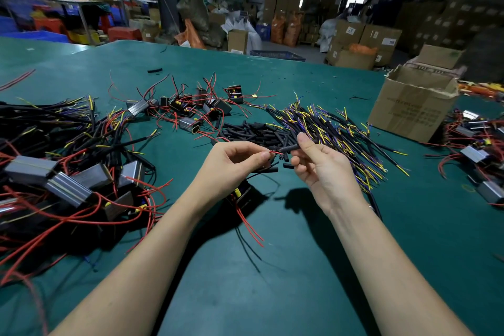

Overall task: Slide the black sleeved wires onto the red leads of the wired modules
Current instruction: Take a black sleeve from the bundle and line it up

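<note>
Threading step: your left hand (231, 157) pinches a red lead (276, 153), your right hand (317, 161) pinches a black sleeve (293, 148), ends nearly meeting. Next, line up the tip with the bore and push.

modules pile (68, 180) sits left of the hands, wire heap (327, 128) behind them, box (411, 106) off right.

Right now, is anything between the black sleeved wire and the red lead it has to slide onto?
Nothing visible. The right hand pinches the black sleeved wire, its end facing the red lead pinched by the left hand; only a small open gap separates them.
</note>
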Motion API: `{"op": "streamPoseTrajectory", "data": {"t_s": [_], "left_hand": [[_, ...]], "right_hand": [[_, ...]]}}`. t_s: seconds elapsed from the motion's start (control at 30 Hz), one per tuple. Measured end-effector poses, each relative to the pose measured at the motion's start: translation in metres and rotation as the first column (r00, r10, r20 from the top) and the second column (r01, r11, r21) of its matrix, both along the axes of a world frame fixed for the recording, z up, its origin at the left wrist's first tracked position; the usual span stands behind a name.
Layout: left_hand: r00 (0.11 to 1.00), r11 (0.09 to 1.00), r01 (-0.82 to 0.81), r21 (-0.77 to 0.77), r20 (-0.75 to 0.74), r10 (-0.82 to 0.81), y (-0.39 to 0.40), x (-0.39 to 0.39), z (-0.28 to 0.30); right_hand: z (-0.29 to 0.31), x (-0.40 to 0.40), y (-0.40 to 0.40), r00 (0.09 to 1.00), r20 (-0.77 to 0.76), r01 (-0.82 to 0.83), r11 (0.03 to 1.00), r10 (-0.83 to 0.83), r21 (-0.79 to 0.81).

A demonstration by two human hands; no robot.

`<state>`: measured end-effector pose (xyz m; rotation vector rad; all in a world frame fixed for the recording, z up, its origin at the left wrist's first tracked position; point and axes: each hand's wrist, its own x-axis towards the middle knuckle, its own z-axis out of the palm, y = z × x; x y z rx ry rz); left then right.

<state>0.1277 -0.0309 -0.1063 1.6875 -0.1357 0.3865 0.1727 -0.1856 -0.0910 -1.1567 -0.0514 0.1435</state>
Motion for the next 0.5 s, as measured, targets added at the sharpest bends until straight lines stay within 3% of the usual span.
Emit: {"op": "streamPoseTrajectory", "data": {"t_s": [0.5], "left_hand": [[1.0,1.0,-0.01,0.004,-0.009,0.01,-0.0002,-0.0012,0.0014]], "right_hand": [[-0.0035,0.0014,-0.0005,0.929,0.369,0.081,0.978,-0.004,-0.193]]}}
